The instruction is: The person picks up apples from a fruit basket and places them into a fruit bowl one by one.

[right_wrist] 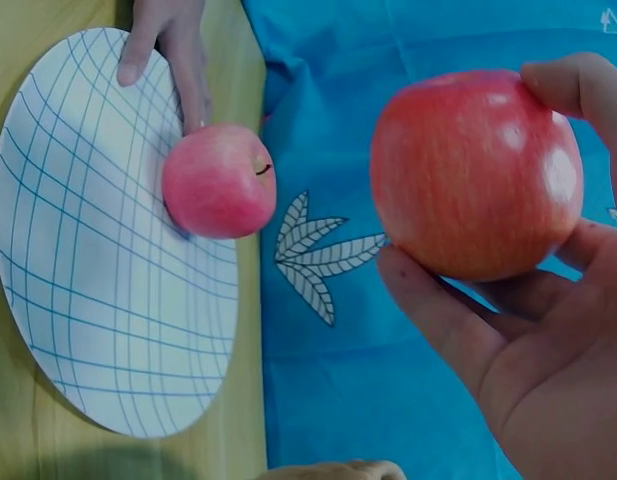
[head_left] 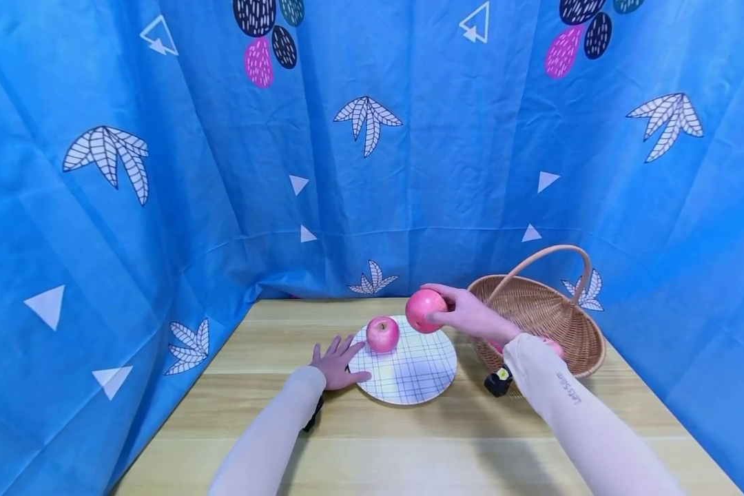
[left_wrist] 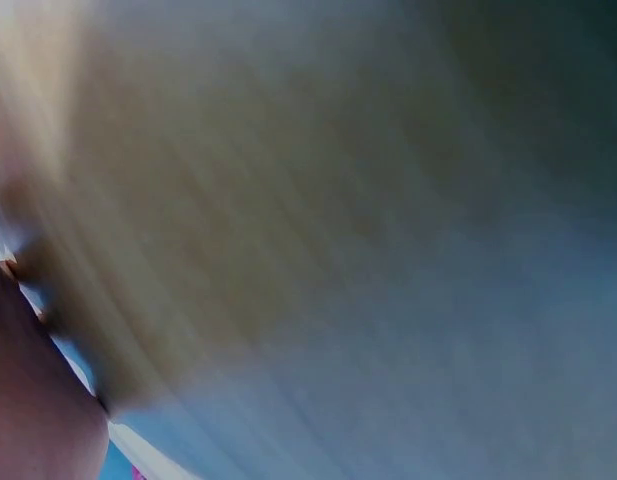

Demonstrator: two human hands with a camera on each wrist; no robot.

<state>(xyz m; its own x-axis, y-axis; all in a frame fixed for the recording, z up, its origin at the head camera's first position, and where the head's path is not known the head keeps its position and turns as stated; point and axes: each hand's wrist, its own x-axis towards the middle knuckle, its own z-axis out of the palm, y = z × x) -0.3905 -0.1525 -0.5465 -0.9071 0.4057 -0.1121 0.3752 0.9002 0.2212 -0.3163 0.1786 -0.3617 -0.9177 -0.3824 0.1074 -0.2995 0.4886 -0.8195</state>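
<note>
My right hand (head_left: 471, 313) grips a red apple (head_left: 426, 311) between thumb and fingers, up over the right back part of a white plate (head_left: 409, 375) with a blue grid. In the right wrist view the held apple (right_wrist: 476, 175) shows large, with the fingers curled round its side. A second, pinkish apple (head_left: 382, 335) sits on the plate's far left part, stem up. At the plate's left edge my left hand (head_left: 336, 364) lies with fingers spread, thumb and fingertips over the rim. The left wrist view is mostly blurred tabletop.
A wicker basket (head_left: 585, 337) with a tall handle stands tilted at the right, pink-red apples (head_left: 554, 346) partly showing inside behind the right forearm. The wooden table (head_left: 372, 455) ends at a blue patterned curtain (head_left: 409, 193) at the back and sides.
</note>
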